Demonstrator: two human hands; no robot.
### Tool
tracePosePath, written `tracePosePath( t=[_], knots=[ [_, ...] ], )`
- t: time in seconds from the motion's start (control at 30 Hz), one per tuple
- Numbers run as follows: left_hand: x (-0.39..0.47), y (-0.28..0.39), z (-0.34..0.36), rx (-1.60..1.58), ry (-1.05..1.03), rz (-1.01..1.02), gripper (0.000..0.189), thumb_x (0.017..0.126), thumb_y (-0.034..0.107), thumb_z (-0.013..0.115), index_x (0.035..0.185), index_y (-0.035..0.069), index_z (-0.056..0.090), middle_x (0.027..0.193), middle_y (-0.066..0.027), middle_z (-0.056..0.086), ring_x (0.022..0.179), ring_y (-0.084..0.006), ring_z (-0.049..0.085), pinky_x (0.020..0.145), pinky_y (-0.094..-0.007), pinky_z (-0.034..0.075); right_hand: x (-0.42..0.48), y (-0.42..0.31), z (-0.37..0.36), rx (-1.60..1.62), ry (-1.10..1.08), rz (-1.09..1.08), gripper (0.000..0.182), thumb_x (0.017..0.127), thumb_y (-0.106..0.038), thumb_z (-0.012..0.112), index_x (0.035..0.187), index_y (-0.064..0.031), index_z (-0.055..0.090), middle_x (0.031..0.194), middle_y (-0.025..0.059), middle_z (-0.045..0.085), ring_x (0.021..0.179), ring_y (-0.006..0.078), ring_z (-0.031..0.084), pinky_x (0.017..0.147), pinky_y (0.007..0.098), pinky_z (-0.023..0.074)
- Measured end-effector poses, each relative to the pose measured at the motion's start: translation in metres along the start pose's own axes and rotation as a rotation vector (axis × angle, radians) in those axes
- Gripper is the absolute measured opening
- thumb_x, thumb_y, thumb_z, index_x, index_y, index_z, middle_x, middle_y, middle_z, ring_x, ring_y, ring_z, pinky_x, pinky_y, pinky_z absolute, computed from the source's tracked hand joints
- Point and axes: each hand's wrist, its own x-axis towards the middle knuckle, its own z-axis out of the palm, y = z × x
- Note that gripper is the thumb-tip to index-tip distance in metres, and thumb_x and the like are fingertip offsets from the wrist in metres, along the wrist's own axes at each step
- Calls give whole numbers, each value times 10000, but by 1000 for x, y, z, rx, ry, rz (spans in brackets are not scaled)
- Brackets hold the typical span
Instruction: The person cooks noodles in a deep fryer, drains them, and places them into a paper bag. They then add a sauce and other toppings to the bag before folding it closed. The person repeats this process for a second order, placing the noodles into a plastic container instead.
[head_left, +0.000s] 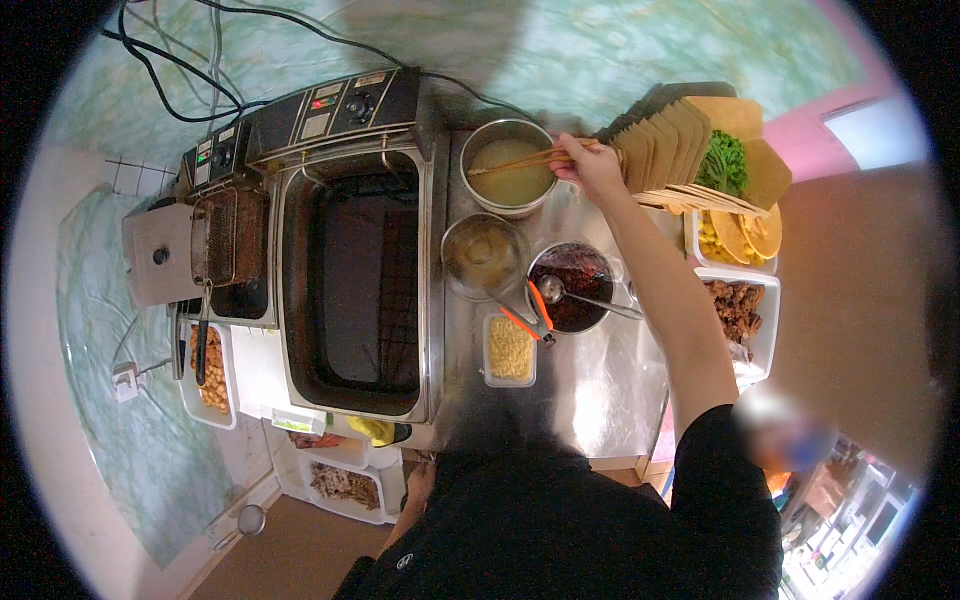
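Observation:
My right hand (589, 166) grips a pair of long wooden chopsticks (529, 159). Their tips reach into the pale yellow liquid in a round steel pot (510, 206) against the back wall. Just in front of that pot is a bowl with a clear, glossy look (484, 251); its contents are hard to make out. A pot of dark red sauce (574, 270) stands beside it with a steel ladle (600, 304) in it. Orange-handled tongs (538, 309) lean by its rim. Low beside my body, my left hand (420, 480) is partly covered by my torso; its fingers are unclear.
A deep fryer (427, 300) full of dark oil fills the left side. A wire fry basket (225, 240) sits further left. Folded paper boxes (664, 150) and tubs of cooked meat (739, 311) line the right. A small tub of noodle-like pieces (510, 351) lies nearer me.

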Motion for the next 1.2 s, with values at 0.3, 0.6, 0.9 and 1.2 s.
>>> tracePosePath(
  t=[0.3, 0.6, 0.9, 1.2],
  knots=[
    [-5, -4, -7, -159, -2, 100, 665, 1004, 561, 463, 1180, -50, 656, 1080, -308, 685, 1111, -460, 637, 926, -473, 482, -22, 7, -6, 206, 45, 34, 289, 971, -270, 686, 1011, 16, 677, 903, 105, 713, 749, 198, 703, 684, 312, 613],
    [12, -36, 18, -122, 123, 192, 666, 995, 553, 451, 1109, -60, 684, 1044, -311, 688, 1075, -470, 639, 935, -492, 471, -57, -25, 1, 327, 81, 1, 319, 983, -257, 671, 1054, 53, 668, 910, 153, 713, 737, 194, 709, 646, 252, 610],
    [5, -18, 10, -87, 58, 38, 704, 987, 588, 425, 1097, -54, 693, 1084, -334, 671, 1097, -503, 610, 957, -516, 465, -97, -81, 4, 395, 98, -91, 298, 991, -209, 654, 1069, 79, 646, 880, 179, 712, 689, 192, 708, 563, 248, 614],
    [9, -15, 14, -133, 67, 26, 718, 994, 567, 433, 1180, -92, 646, 1122, -343, 655, 1122, -492, 603, 976, -494, 454, -175, -147, 11, 382, 35, -192, 271, 1010, -208, 622, 1067, 55, 653, 862, 113, 697, 717, 159, 690, 622, 239, 616]
  ],
)
